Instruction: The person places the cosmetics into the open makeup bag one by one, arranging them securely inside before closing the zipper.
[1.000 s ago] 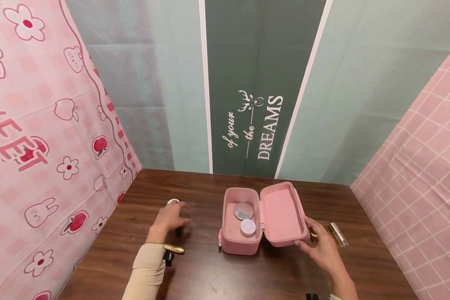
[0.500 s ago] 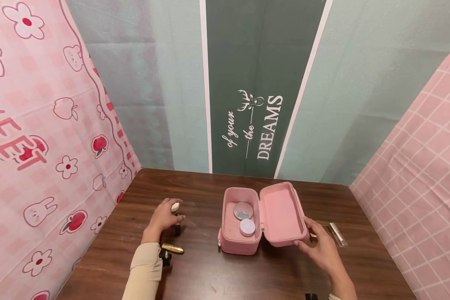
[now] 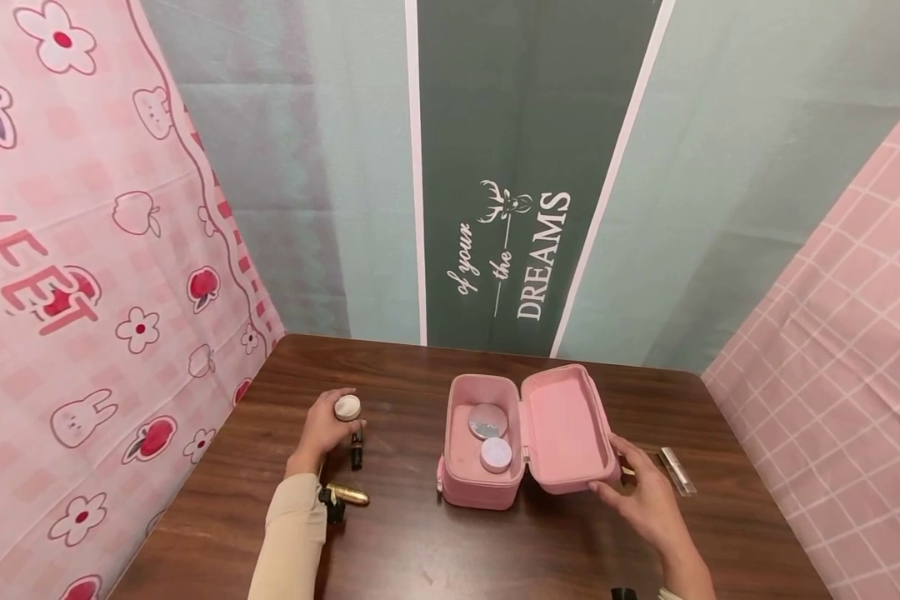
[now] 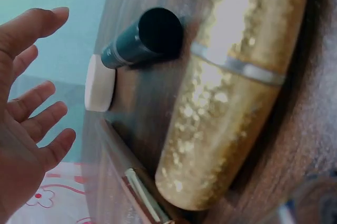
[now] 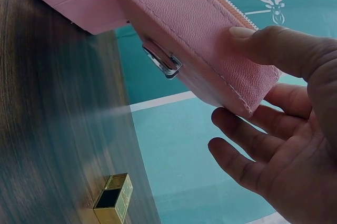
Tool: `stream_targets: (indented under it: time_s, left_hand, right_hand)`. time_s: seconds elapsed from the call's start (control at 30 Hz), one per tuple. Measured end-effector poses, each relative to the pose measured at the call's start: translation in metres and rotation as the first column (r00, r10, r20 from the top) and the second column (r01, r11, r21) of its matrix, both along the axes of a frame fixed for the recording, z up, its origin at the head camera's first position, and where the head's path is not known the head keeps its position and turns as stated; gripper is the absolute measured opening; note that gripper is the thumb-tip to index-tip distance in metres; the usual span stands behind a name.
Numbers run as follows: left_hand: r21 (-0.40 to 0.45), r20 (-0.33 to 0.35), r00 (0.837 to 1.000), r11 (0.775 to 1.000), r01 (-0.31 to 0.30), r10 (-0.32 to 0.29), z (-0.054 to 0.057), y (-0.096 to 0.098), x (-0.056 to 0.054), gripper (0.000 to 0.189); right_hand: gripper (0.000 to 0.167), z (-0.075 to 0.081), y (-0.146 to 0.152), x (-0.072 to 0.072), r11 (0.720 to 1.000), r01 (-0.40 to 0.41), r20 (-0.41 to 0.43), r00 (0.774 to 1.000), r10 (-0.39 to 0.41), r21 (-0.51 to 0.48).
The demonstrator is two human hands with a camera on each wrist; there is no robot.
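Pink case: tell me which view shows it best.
The head view, which shows the pink case open and nearly whole, inside included. Right wrist: only part of its outside, close up. Left wrist: none.

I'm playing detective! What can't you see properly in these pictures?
Gold box: head view, mostly hidden by the right hand and pink lid.
Glittery gold tube: left wrist view, top edge cuts it.
Coppery tube: same view, bottom edge cuts it.
Left hand: same view, left edge.

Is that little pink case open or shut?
Open: its lid is folded back, held by the right hand, and two round items show inside.
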State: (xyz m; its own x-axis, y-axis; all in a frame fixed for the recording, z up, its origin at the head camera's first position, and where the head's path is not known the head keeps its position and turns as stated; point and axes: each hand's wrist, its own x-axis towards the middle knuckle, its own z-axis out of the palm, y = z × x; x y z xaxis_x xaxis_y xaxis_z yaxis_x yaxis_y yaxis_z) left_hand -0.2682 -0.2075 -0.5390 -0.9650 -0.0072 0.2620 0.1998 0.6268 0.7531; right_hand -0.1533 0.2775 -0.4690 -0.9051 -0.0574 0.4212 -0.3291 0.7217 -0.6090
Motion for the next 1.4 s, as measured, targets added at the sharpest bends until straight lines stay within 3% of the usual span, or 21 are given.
stream_targets:
  time_s: [0.17,0.43,0.7,0.97,1.2,1.4]
  left_hand:
    - [0.033,0.008,0.999,0.999,-0.037,0.037,-0.006,-0.005,-0.004,0.063]
    - [0.123,0.138,0.987,0.987,-0.103,0.086,-0.013,-0.010,-0.009,0.069]
    - [0.164,0.174,0.974,0.972,-0.171,0.142,-0.020,-0.011,-0.017,0.069]
    - [0.088,0.183,0.962,0.971,-0.222,0.203,-0.018,-0.008,-0.019,0.065]
    - [-0.015,0.155,0.964,0.976,-0.218,0.218,-0.016,-0.005,-0.021,0.063]
    - [-0.038,0.137,0.966,0.976,-0.215,0.218,-0.018,-0.003,-0.024,0.058]
  right_hand:
    - [0.073,-0.001,0.000,-0.001,1.000,0.000,-0.006,1.000,0.000,0.006]
    - [0.074,0.000,-0.002,-0.002,1.000,-0.003,-0.007,1.000,0.003,0.001]
    - [0.072,0.000,-0.003,-0.002,1.000,-0.014,-0.012,1.000,0.013,-0.008]
    - [0.072,-0.001,-0.003,0.000,1.000,-0.004,-0.017,1.000,0.004,-0.006]
    - [0.072,-0.002,-0.002,0.000,1.000,0.005,-0.010,1.000,-0.005,-0.005]
    - [0.073,-0.003,0.000,0.001,1.000,0.010,-0.013,1.000,-0.010,-0.002]
